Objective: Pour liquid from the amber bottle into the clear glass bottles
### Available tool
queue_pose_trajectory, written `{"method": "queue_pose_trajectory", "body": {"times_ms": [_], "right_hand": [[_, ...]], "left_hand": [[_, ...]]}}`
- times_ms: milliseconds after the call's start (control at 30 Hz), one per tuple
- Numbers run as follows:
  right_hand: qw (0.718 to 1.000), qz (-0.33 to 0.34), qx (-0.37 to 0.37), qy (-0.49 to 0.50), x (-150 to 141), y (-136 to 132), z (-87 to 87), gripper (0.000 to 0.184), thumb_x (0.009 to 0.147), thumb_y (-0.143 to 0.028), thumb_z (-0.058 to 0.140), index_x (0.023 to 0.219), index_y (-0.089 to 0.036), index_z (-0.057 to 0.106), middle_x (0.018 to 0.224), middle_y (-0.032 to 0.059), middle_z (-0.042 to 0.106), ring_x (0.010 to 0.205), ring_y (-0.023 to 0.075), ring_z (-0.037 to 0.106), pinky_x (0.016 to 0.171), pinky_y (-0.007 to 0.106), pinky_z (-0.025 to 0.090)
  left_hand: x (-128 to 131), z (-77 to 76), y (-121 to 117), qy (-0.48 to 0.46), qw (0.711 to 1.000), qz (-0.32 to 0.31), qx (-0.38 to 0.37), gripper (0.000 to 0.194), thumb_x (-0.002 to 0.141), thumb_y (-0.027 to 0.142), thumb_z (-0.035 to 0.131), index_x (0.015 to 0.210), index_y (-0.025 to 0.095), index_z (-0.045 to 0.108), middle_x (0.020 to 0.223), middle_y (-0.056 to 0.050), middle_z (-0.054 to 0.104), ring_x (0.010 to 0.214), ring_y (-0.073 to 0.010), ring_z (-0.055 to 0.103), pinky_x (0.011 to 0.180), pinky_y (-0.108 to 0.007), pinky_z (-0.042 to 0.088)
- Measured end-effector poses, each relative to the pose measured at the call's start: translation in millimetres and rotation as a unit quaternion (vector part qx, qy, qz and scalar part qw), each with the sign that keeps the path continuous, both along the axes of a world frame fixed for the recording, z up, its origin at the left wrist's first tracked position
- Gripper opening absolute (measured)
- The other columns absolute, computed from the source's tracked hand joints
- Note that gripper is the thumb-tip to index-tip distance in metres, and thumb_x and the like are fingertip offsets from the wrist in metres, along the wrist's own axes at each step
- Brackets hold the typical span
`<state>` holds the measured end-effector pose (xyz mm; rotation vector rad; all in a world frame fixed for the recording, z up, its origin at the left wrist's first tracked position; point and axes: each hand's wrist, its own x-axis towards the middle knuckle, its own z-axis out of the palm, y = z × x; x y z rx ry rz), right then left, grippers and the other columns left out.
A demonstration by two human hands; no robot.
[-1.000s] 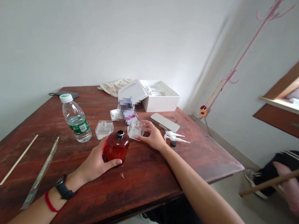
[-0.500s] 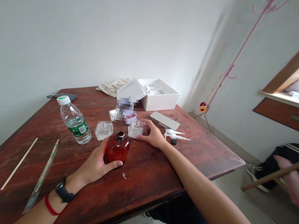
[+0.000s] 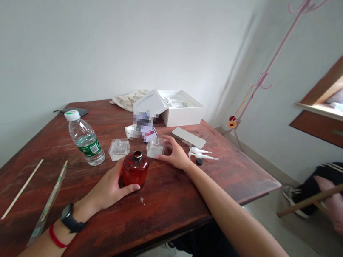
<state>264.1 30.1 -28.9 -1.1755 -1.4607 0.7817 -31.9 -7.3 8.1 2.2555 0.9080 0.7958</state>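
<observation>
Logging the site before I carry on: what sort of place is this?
Probably a room in a home, though that isn't certain: there is a pink coat stand, a wooden table near a plain wall, and what looks like a drawer front at the right.

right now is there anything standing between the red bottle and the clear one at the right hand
Nothing visible stands between the red bottle and the clear bottle at the right hand, though the left hand, around the red bottle, has fingers hidden behind it.
</observation>
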Motion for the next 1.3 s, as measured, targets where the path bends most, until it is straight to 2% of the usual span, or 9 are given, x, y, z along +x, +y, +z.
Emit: {"method": "queue_pose_trajectory", "body": {"times_ms": [100,200,333,533,700,767,967,1100,1300], "right_hand": [[0.999,-0.013,0.008,0.041,0.2,1.5,-1.0,0.075,0.066,-0.035,0.099,0.132,-0.026,0.064,0.125,0.0077,0.074,0.123,0.03,0.07,0.109,0.045,0.052],[0.994,-0.048,0.013,0.093,2.1,4.7,-1.6,0.054,0.078,-0.046,0.091,0.123,-0.026,0.069,0.117,0.0061,0.075,0.121,0.0289,0.068,0.111,0.047,0.049],[0.979,-0.076,0.015,0.189,5.6,10.5,0.3,0.042,0.084,-0.056,0.084,0.111,-0.026,0.071,0.106,0.0037,0.076,0.107,0.0243,0.07,0.097,0.04,0.055],[0.924,-0.063,-0.025,0.376,17.8,15.8,6.8,0.047,0.086,-0.07,0.075,0.097,-0.024,0.069,0.088,0.0022,0.075,0.071,0.0172,0.068,0.06,0.027,0.053],[0.863,-0.013,-0.068,0.501,29.1,13.2,11.0,0.049,0.093,-0.072,0.062,0.091,-0.023,0.064,0.065,-0.0005,0.063,0.048,0.0129,0.047,0.041,0.022,0.033],[0.839,0.008,-0.078,0.538,30.2,11.3,12.5,0.049,0.095,-0.072,0.059,0.09,-0.023,0.063,0.063,-0.001,0.06,0.046,0.0126,0.042,0.039,0.022,0.029],[0.789,0.04,-0.094,0.606,28.3,6.1,17.8,0.052,0.102,-0.071,0.045,0.089,-0.023,0.061,0.063,0.0004,0.058,0.048,0.0137,0.043,0.041,0.022,0.034],[0.773,0.05,-0.097,0.625,27.4,2.7,22.3,0.057,0.105,-0.07,0.034,0.091,-0.023,0.061,0.064,0.0013,0.057,0.048,0.0142,0.042,0.04,0.022,0.034],[0.767,0.069,-0.092,0.632,27.1,-2.3,28.0,0.065,0.104,-0.075,0.029,0.092,-0.021,0.063,0.064,0.0,0.054,0.045,0.0124,0.037,0.036,0.022,0.027]], "left_hand": [[-0.6,-1.0,0.3,0.001,1.0,0.0,0.006,0.075,0.093,0.054,0.079,0.152,0.021,0.047,0.139,-0.014,0.069,0.125,-0.0355,0.069,0.114,-0.049,0.051],[-1.1,-1.3,0.8,0.003,1.0,-0.002,0.009,0.076,0.092,0.054,0.079,0.153,0.021,0.046,0.14,-0.015,0.068,0.126,-0.0353,0.069,0.115,-0.048,0.051],[-1.5,-1.4,1.6,0.003,1.0,-0.008,0.01,0.077,0.092,0.055,0.079,0.153,0.021,0.046,0.141,-0.015,0.068,0.127,-0.0359,0.068,0.116,-0.05,0.05],[-2.0,-1.8,2.3,0.006,1.0,-0.009,0.015,0.079,0.092,0.056,0.078,0.154,0.02,0.045,0.142,-0.017,0.068,0.129,-0.0369,0.068,0.116,-0.05,0.05],[-2.3,-0.7,2.6,0.01,1.0,-0.005,0.016,0.079,0.091,0.057,0.079,0.154,0.021,0.047,0.14,-0.016,0.069,0.127,-0.037,0.069,0.114,-0.05,0.052],[-2.3,-0.4,2.5,0.01,1.0,-0.004,0.016,0.079,0.091,0.057,0.079,0.154,0.021,0.046,0.139,-0.016,0.07,0.125,-0.0368,0.07,0.114,-0.05,0.052],[-2.4,-1.7,2.3,0.009,1.0,-0.004,0.019,0.079,0.092,0.056,0.079,0.154,0.02,0.047,0.139,-0.016,0.07,0.126,-0.0364,0.07,0.114,-0.049,0.052],[-2.8,-3.1,3.2,0.009,1.0,-0.005,0.019,0.08,0.092,0.055,0.079,0.155,0.02,0.045,0.14,-0.016,0.07,0.126,-0.0362,0.07,0.115,-0.05,0.052],[-2.6,-1.4,2.5,0.013,1.0,-0.006,0.012,0.08,0.092,0.056,0.079,0.155,0.021,0.045,0.141,-0.016,0.069,0.128,-0.0365,0.069,0.116,-0.051,0.051]]}}
